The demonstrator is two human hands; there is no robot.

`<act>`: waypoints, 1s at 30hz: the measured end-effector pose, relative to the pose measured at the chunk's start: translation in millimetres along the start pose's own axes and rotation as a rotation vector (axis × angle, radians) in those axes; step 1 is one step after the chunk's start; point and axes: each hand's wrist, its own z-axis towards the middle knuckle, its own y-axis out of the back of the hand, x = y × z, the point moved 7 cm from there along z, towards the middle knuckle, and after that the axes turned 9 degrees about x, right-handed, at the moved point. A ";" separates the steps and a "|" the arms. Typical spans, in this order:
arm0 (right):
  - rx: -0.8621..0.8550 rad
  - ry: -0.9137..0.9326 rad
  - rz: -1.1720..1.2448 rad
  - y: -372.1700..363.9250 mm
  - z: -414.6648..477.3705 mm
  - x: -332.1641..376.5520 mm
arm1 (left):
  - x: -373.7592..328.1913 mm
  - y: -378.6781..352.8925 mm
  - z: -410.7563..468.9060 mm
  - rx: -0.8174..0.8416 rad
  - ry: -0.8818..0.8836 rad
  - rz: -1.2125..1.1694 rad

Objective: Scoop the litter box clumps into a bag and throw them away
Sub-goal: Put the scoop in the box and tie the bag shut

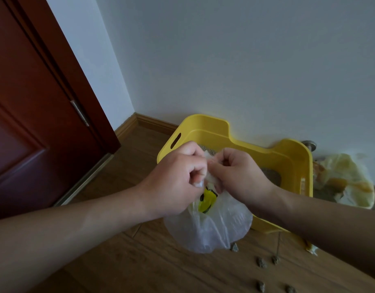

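Bag: thin white plastic bag (214, 227) w/ a yellow smiley print (206, 200) is hanging in front of the litter box (288, 157), over its near-left corner. The bottom is bulging just above the floor. Contents aren't showing thru the plastic.
L hand: left hand (178, 178) is clenching the bag's bunched top, fingers curled tight round the plastic.
R hand: right hand (239, 174) is pinching the same bunched top from the other side, fingers curled in on it. Both hands are hovering close together over the box's left half.
Litter box: yellow, high-sided, w/ a slot handle in its left side. It is sitting against the wall (224, 60), and grey litter (271, 176) is showing inside.
Clumps: several small grey-brown clumps (261, 262) are lying loose on the floor in front of the box, apart from each other. One is sitting just beside the bag's bottom.
Other bag: crumpled yellowish other bag (347, 182) is lying just right of the box, by the wall.
Door: dark red-brown door (34, 102) is standing well left of the box.
Floor: wood floor (140, 261) is running under the box.
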 end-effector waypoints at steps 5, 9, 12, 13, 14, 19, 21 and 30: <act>-0.022 -0.118 0.126 0.3 5.6 -12.1 | -7.4 -3.9 0.6 0.062 -0.088 0.096; 0.070 -0.096 0.189 -1.2 6.2 -9.1 | 2.8 -1.7 -0.7 0.040 -0.001 0.082; 0.172 -0.063 0.218 -3.0 3.6 -3.7 | 20.2 -2.4 -1.4 0.048 0.128 -0.087; 0.191 -0.034 0.171 -2.3 2.7 -1.5 | 26.3 -3.4 -0.9 0.053 0.185 -0.182; 0.193 0.002 0.100 -1.0 1.8 1.0 | 32.4 -5.0 -0.7 0.059 0.255 -0.296; 0.080 0.136 -0.119 8.4 -3.7 5.8 | 48.0 -20.6 -7.4 0.121 0.514 -0.801; -0.007 0.184 -0.226 14.7 -5.4 7.5 | 51.4 -22.6 -9.9 0.108 0.556 -0.920; 0.171 0.051 -0.004 2.6 -11.1 1.2 | 49.2 -29.8 -9.5 0.075 0.539 -1.165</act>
